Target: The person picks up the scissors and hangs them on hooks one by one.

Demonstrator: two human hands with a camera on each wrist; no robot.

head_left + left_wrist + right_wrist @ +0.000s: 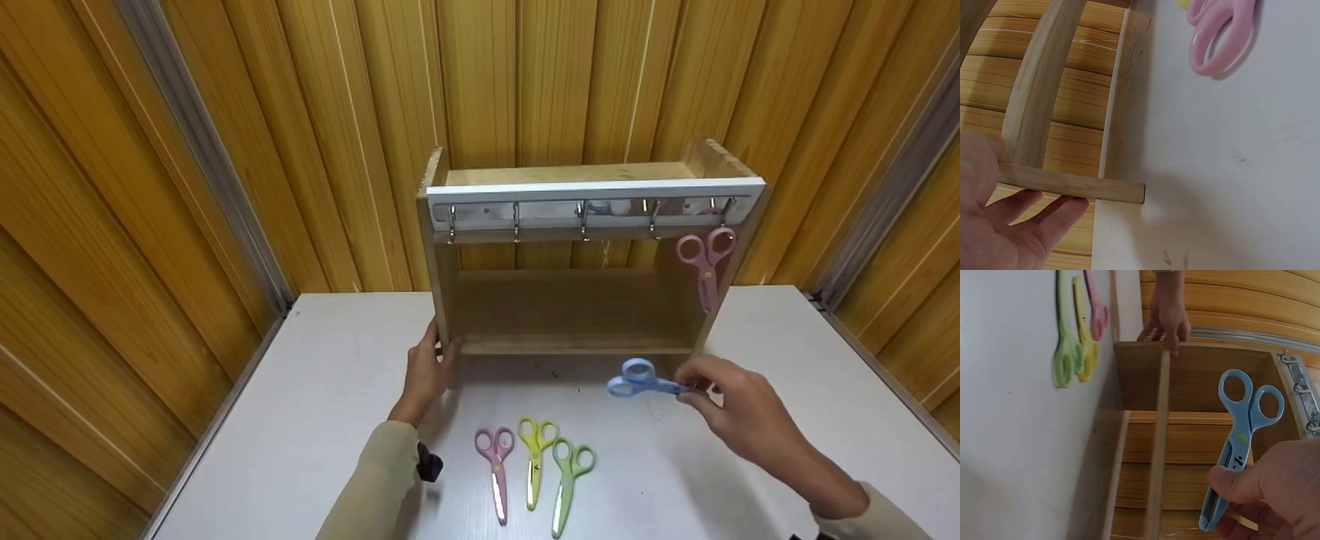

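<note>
A wooden shelf (562,307) stands on the white table, with a metal hook rail (544,214) along its upper front. My left hand (427,371) holds the shelf's left side panel (1072,183) low down, the thumb on one face and the fingers on the other. Between thumb and fingers, my right hand (742,401) pinches blue scissors (1239,422) by the blades. Their handle loops point away from that hand, in front of the shelf's lower right. Pink scissors (706,262) hang by the handles from the rightmost hook.
Pink scissors (494,465), yellow scissors (535,457) and green scissors (568,484) lie on the white table (315,420) before the shelf, handles towards it. Wood-patterned panels (360,150) close off the back and sides. The other hooks on the rail hold nothing.
</note>
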